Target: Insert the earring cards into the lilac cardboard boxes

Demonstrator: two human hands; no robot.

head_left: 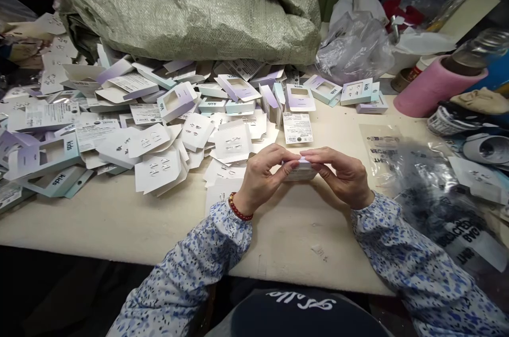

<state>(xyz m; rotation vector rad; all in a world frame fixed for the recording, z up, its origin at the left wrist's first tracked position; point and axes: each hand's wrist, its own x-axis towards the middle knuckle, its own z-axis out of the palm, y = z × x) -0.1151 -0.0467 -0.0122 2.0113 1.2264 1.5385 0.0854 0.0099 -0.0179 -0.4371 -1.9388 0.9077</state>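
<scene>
Both my hands meet at the middle of the table over a small white and lilac cardboard box (301, 169). My left hand (262, 178) pinches its left end, with a red bead bracelet on the wrist. My right hand (342, 173) grips its right end with the fingers curled over the top. Most of the box is hidden by my fingers. A flat printed card (297, 128) lies just beyond my hands.
A heap of flat white cards and folded lilac "kids" boxes (175, 101) covers the left and far side of the table (119, 220). A large woven sack (191, 5) lies behind them. Clear plastic bags (433, 204), a pink roll (431, 87) and a bottle (473, 53) crowd the right.
</scene>
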